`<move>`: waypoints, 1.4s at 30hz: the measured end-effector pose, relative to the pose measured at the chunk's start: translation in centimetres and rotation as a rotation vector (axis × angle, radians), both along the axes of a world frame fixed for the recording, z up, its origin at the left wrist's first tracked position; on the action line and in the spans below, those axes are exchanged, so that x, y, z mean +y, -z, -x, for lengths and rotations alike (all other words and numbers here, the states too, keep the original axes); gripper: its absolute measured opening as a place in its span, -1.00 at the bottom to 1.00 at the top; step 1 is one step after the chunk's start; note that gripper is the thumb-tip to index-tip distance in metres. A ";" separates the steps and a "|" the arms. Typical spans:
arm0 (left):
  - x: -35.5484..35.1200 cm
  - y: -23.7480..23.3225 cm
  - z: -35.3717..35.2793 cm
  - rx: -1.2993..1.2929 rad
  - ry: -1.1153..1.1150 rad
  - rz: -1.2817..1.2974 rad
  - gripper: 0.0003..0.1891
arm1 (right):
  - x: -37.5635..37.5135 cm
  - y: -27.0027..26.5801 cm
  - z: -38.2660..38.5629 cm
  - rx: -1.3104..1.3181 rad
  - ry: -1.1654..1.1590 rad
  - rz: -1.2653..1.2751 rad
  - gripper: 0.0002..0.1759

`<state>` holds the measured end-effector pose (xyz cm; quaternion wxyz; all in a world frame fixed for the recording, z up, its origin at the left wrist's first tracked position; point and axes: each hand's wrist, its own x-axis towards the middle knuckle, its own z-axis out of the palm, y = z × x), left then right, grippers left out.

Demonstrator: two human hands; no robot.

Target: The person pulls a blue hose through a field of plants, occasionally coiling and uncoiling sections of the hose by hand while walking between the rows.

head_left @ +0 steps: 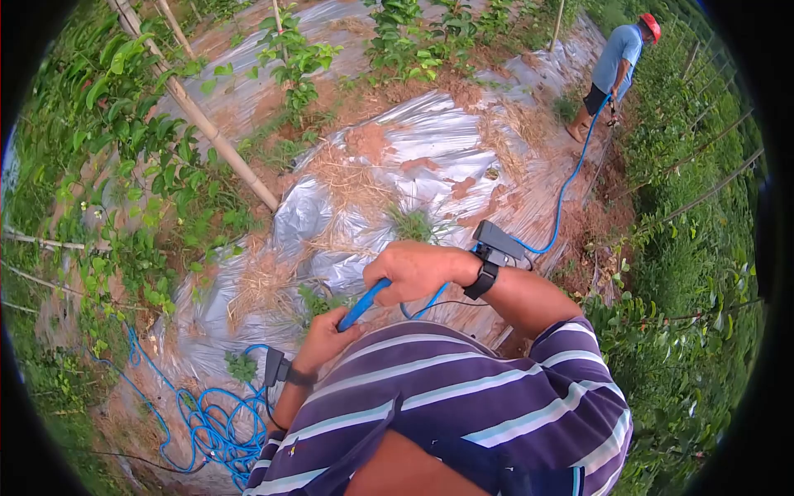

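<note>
A blue hose (361, 306) runs between my two hands in front of my striped shirt. My right hand (418, 271) is closed around it, with the back of the hand turned up. Lower and to the left, my left hand (328, 337) grips the same hose. From there the hose leads down to a tangled pile of blue coils (217, 426) on the ground at the lower left. Past my right wrist, another stretch of blue hose (562, 202) goes up to a person (619, 64) at the upper right, who holds its far end.
Silvery plastic sheeting (430, 136) with straw and soil on it covers the ground ahead. A bamboo pole (211, 132) leans at the left among leafy plants (132, 91). Dense green plants (686, 223) line the right side, with thin poles through them.
</note>
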<state>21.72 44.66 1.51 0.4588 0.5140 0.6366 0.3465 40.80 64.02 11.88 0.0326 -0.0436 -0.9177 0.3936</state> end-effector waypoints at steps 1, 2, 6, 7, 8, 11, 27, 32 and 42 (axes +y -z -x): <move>-1.1 1.3 0.5 -0.007 0.007 0.030 -0.77 | 0.3 -1.1 -0.3 0.012 0.010 -0.016 -0.79; -2.0 2.7 1.1 0.017 -0.027 0.030 -0.76 | 0.4 -2.1 -0.7 0.003 0.018 0.004 -0.79; -5.5 4.9 2.7 0.072 -0.081 0.045 -0.75 | 1.9 -4.9 -2.7 -0.010 0.011 -0.037 -0.79; -6.3 5.8 3.0 0.108 -0.094 0.038 -0.76 | 2.5 -5.4 -3.2 -0.003 0.005 -0.034 -0.79; -6.9 6.5 3.0 0.100 -0.088 0.034 -0.76 | 3.2 -6.1 -3.8 -0.087 0.014 -0.046 -0.81; -6.6 7.2 2.6 0.061 -0.145 0.036 -0.78 | 5.2 -7.1 -5.8 -0.038 0.029 -0.035 -0.83; 12.2 -14.6 -4.7 0.078 -0.354 -0.625 -0.64 | 10.1 -5.4 -16.3 0.799 0.968 -0.032 -0.81; 9.5 -7.6 -2.8 -0.001 -0.228 -0.229 -0.71 | 7.4 2.9 -18.8 0.336 0.955 0.107 -0.85; -0.1 3.8 -1.4 -0.026 -0.374 0.101 -0.73 | -0.3 14.7 -14.8 0.119 0.787 0.213 -0.77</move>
